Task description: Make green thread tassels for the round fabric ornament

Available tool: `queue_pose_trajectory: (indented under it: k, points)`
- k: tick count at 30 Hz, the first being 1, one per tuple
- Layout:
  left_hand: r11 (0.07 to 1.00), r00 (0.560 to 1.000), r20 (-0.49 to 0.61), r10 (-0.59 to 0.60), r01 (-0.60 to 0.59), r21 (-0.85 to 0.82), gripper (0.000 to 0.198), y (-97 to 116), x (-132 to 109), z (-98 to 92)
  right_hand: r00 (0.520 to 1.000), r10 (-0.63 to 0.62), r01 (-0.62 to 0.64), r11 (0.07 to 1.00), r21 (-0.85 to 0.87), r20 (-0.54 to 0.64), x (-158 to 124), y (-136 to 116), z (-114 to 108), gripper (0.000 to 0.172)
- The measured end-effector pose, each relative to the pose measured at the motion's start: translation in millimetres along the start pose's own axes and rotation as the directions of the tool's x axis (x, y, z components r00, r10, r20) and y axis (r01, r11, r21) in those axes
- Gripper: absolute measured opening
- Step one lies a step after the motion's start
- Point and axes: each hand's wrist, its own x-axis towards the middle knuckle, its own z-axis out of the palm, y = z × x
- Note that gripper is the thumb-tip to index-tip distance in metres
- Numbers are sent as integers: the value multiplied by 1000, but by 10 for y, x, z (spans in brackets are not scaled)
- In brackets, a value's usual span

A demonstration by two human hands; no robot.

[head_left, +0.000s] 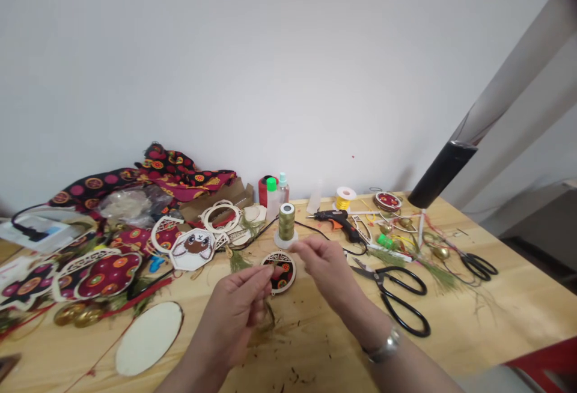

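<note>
Near the middle of the table, my left hand (241, 303) is closed in a pinch on olive-green thread (269, 313), whose loose strands hang below the fingers. My right hand (322, 264), a metal-banded watch on its wrist, is raised with fingers pinched together; whatever they hold is too fine to make out. Between the hands lies a round wooden-framed ornament (285, 285) with dark floral fabric and a fretwork top, partly hidden by my left fingers. Just behind stands a spool of olive-green thread (286, 225).
Large black-handled scissors (401, 297) lie right of my right hand, with a glue gun (338, 220) behind. Fabric ornaments (108, 276) and a pale oval disc (149, 338) lie left. Smaller scissors (480, 267) and a black cylinder (442, 173) are at the right.
</note>
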Motion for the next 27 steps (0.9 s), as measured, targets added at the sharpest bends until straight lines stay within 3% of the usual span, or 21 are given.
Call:
queue_pose_trajectory:
  k: [3, 5, 6, 8, 12, 20, 27]
  points:
    - [1000, 999, -46, 8, -8, -9, 33, 3, 28, -30, 998, -41, 31, 977, -210, -43, -167, 130, -414, 25]
    - [1000, 998, -61, 14, -14, -11, 33, 1, 45, -49, 996, -10, -27, 921, -389, -92, -333, 312, -711, 21]
    - [1000, 998, -66, 19, -20, -9, 33, -2, 51, -55, 990, -5, -77, 810, -581, -139, -419, 423, -841, 22]
    - [999, 996, -78, 32, -32, 3, 33, -14, 61, -57, 993, -21, -78, 612, -787, -115, -576, 651, -1042, 26]
    - [997, 993, -99, 68, -63, 48, 32, -56, 69, -35, 1000, 3, -15, 481, -876, -16, -748, 985, -1190, 36]
    - [982, 989, -93, 118, -103, 156, 30, -122, 62, -34, 1000, -9, -11, 412, -911, -16, -715, 1187, -1136, 37]
    - [980, 988, -87, 128, -113, 164, 31, -144, 60, -50, 998, 57, -19, 510, -860, 11, -807, 1018, -1238, 31]
